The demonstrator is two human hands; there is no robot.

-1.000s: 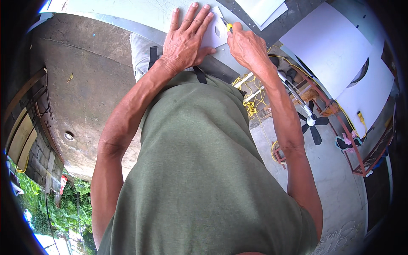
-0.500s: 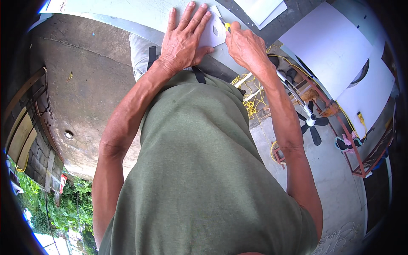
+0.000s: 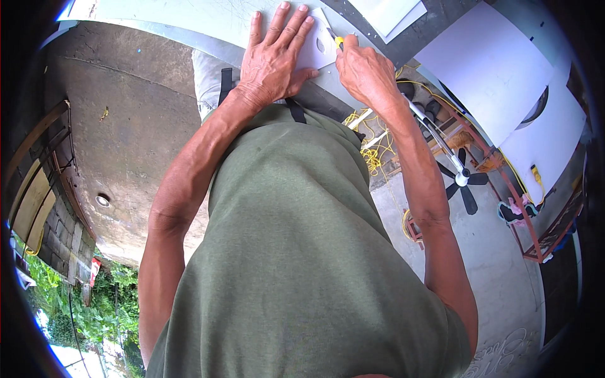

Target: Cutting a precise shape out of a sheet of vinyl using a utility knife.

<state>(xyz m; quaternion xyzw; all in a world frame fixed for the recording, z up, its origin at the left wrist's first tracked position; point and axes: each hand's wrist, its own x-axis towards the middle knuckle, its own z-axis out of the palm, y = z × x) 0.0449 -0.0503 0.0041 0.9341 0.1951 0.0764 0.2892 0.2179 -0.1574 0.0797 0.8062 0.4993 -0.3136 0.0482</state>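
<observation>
My left hand (image 3: 275, 55) lies flat with its fingers spread, pressing on a small white sheet (image 3: 313, 57) on the work surface (image 3: 208, 22). An oval cut-out or mark shows in the sheet, to the right of the fingers. My right hand (image 3: 367, 70) is closed around a yellow-and-black utility knife (image 3: 339, 42). Its thin blade points up and left, at the sheet's right edge. Whether the tip touches the sheet is too small to tell. Most of the knife's handle is hidden inside the fist.
White sheets (image 3: 387, 19) lie at the far edge. Large white panels (image 3: 485, 69) stand at the right, beside a red metal frame (image 3: 532, 246). Below them are a black-bladed fan (image 3: 462, 179) and tangled yellow cord (image 3: 373, 157) on the floor. A grey concrete surface (image 3: 126, 107) spreads at the left.
My right hand and the knife have shifted very slightly down and to the right. My left hand stays in place on the sheet.
</observation>
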